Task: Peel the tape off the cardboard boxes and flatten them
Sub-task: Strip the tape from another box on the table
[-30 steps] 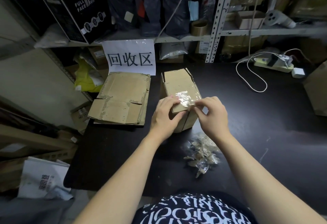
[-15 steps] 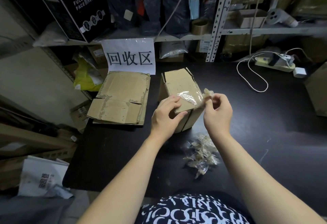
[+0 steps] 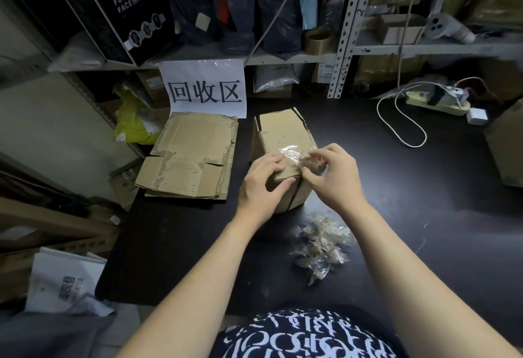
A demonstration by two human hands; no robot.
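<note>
Step in hand: tape removal; flattening of this unit not yet begun. 1 box (image 3: 283,134) stands assembled near the middle of the dark table (image 3: 410,193), just right of a stack of flattened cardboard (image 3: 192,156). The left hand (image 3: 260,185) steadies the box at its near top edge, fingers laid on the top face and thumb on the front face. The right hand (image 3: 335,179) pinches a crumpled end of clear tape (image 3: 290,153), fingers curled round it. Part of the strip appears lifted; the rest lies stuck to the top face. A heap of peeled tape (image 3: 321,241) lies on the table just in front of the box. Judgement: the next move calls for a steady pull kept low along the top face, with the left hand bearing down so the box does not rise with the strip. The freed piece then belongs on the heap. Whether tape remains on the hidden faces cannot be told.
</note>
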